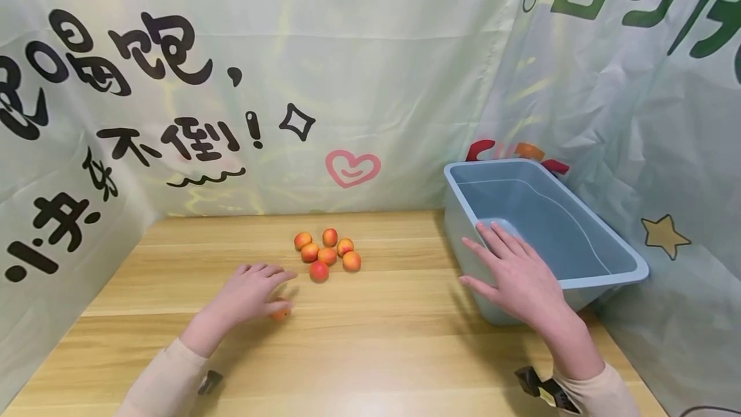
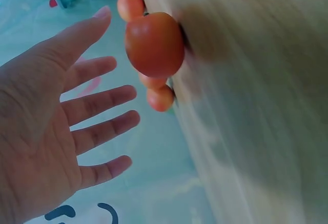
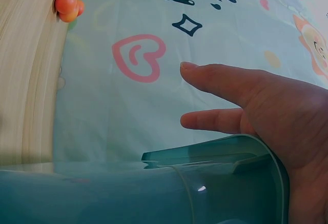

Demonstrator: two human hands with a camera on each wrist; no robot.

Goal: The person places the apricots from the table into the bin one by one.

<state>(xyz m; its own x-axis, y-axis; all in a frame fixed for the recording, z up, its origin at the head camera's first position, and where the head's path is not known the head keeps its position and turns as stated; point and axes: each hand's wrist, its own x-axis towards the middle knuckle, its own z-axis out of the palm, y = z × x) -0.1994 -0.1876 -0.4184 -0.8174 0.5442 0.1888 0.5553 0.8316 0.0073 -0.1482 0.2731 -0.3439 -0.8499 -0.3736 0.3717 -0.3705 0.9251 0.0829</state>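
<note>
My left hand (image 1: 246,295) is over the left half of the table, its fingers extended. Beside its thumb lies one small round orange-red fruit (image 1: 280,312), partly covered by the thumb in the head view. In the left wrist view this fruit (image 2: 155,44) is in front of the spread fingers, with a gap between. Several similar fruits (image 1: 327,255) form a loose cluster just beyond, some orange, one redder. On the right, my right hand (image 1: 521,278) reaches over the near left rim of a blue-grey plastic bin (image 1: 608,279), fingers straight and holding nothing.
The wooden table (image 1: 382,333) meets a printed cloth backdrop (image 1: 399,95) at the back and sides. The deep bin stands at the table's right side, close to the cloth. Dark wrist-worn pieces (image 1: 541,388) show below the right sleeve.
</note>
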